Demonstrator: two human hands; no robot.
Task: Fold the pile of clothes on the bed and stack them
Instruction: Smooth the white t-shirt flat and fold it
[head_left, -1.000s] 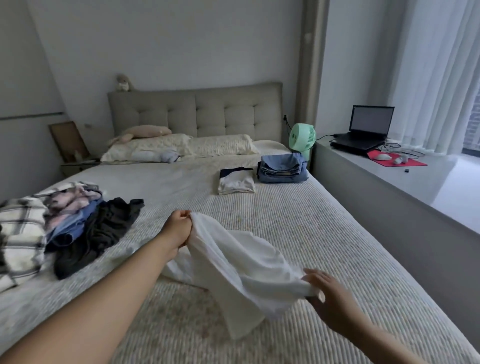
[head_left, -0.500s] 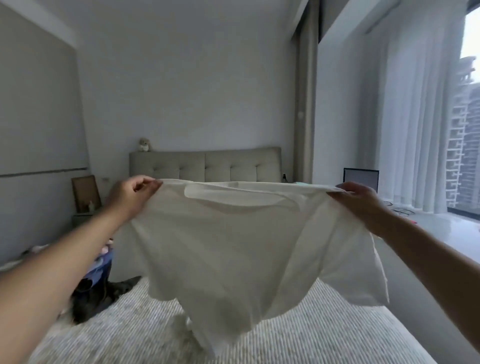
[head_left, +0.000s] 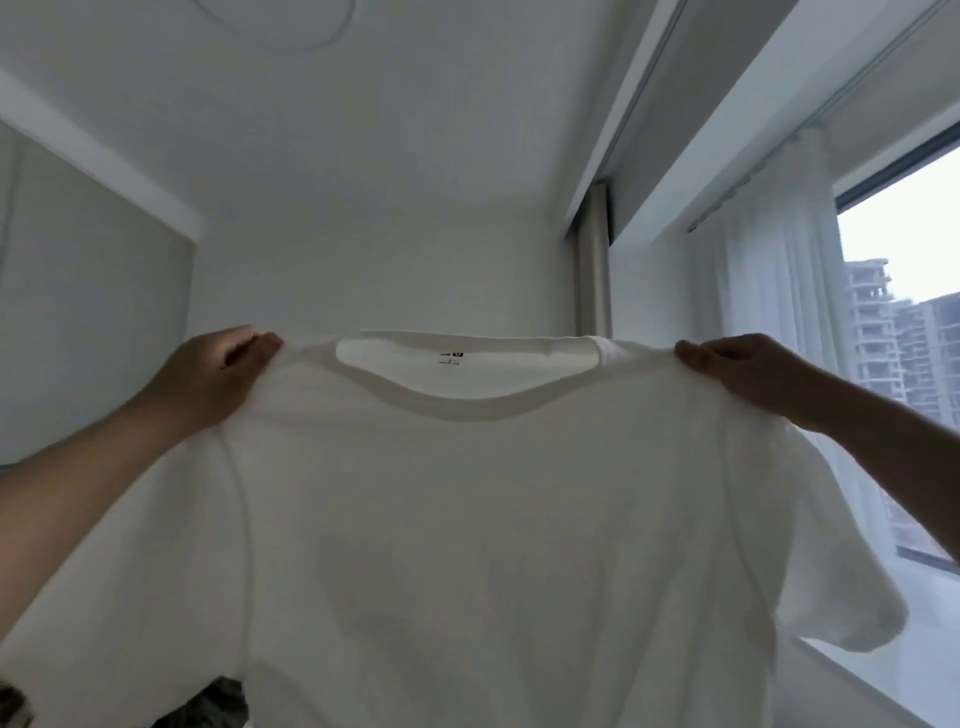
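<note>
Plain white short-sleeved cotton T-shirt (head_left: 483, 519) is up in the air at head height, spread wide and hanging freely, neck opening on top with the small dark label visible inside the collar. Left hand (head_left: 218, 374) pinches the left shoulder seam, fingers curled tight on the fabric; right hand (head_left: 743, 369) pinches the right shoulder the same way. Both clenched on the shirt, nothing released. Grip points sit just outside the collar, so the top edge is taut and gravity pulls the body and sleeves straight, likely to shake out creases and square it up before laying it flat for folding. The bed is hidden behind the shirt; only a scrap of dark fabric (head_left: 218, 706) shows at the bottom edge. Sheer white curtain (head_left: 769, 312) and window (head_left: 904, 322) on the right. Fold itself not yet started for this item.
</note>
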